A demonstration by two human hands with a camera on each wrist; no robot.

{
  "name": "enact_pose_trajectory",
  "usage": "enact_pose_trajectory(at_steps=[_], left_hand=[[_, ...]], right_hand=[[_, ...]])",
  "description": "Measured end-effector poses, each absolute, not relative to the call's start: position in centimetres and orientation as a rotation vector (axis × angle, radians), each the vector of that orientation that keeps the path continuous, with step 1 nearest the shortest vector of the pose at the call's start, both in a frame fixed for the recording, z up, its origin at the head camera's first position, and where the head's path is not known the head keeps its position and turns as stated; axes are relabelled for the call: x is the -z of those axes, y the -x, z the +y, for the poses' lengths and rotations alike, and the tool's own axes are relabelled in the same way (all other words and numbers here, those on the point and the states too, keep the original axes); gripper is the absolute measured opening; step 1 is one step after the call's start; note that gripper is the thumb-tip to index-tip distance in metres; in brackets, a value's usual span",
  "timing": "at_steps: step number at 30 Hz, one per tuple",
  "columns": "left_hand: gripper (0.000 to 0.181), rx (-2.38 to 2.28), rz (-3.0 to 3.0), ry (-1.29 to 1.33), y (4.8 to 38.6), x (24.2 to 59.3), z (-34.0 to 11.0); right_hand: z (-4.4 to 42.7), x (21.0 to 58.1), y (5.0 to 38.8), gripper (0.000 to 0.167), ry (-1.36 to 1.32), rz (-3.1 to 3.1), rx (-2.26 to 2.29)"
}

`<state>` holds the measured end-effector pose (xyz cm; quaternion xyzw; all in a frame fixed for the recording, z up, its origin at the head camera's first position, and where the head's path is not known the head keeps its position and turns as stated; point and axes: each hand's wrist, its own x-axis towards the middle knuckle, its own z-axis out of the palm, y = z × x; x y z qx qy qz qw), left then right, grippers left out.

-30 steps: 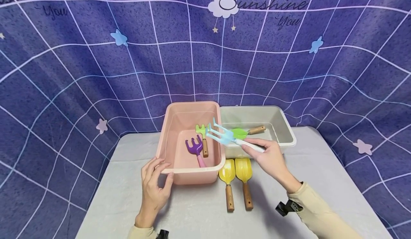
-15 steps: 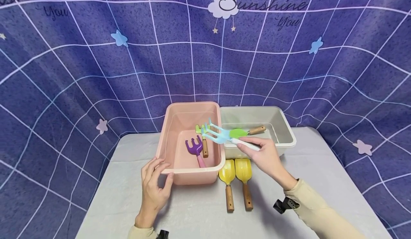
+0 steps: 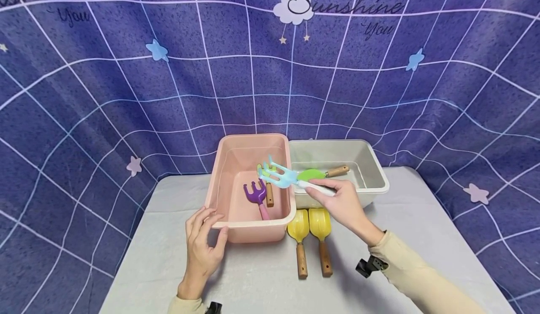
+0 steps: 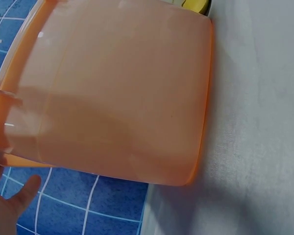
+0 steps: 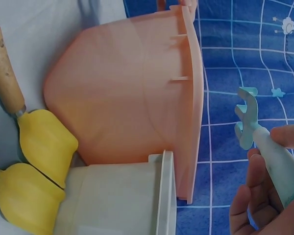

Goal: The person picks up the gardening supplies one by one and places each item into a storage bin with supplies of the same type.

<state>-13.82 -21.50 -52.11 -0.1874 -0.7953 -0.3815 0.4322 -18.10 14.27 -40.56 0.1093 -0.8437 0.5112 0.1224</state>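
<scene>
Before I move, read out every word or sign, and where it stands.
"Sunshine": blue backdrop, upper middle, overlapping printed cloud.
"You": backdrop, beneath it.
"shine": backdrop, upper left, cut off.
"You": beneath that.
Mark on small cloud, right wrist view: too blurred.
Nothing else is readable.

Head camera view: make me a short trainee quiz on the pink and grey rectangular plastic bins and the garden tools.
1. Which hand holds the light-blue hand rake with a white handle?
2. True or false: the two yellow scoops with wooden handles lie outside the grey bin.
3. How many other rakes lie inside the pink bin: A one, B two, C three?

Key: 1. the right hand; 2. True; 3. B: the purple rake with a pink handle and the green rake with a wooden handle.
</scene>
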Motion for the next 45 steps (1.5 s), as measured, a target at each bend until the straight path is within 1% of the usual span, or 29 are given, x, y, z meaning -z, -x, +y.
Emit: enact_pose_trajectory(at_steps=[16,45], left_hand=[[0.029,0.951,-1.989,0.461,13.8,52.2,-21.5],[0.029,0.949,-2.001,0.461,13.7,52.1,-21.5]], right_hand=[[13.2,39.1,19.0,0.027,-0.365,-2.485,-1.519],[11.6,38.1,20.2,0.028,-0.352,-2.551,-1.540]])
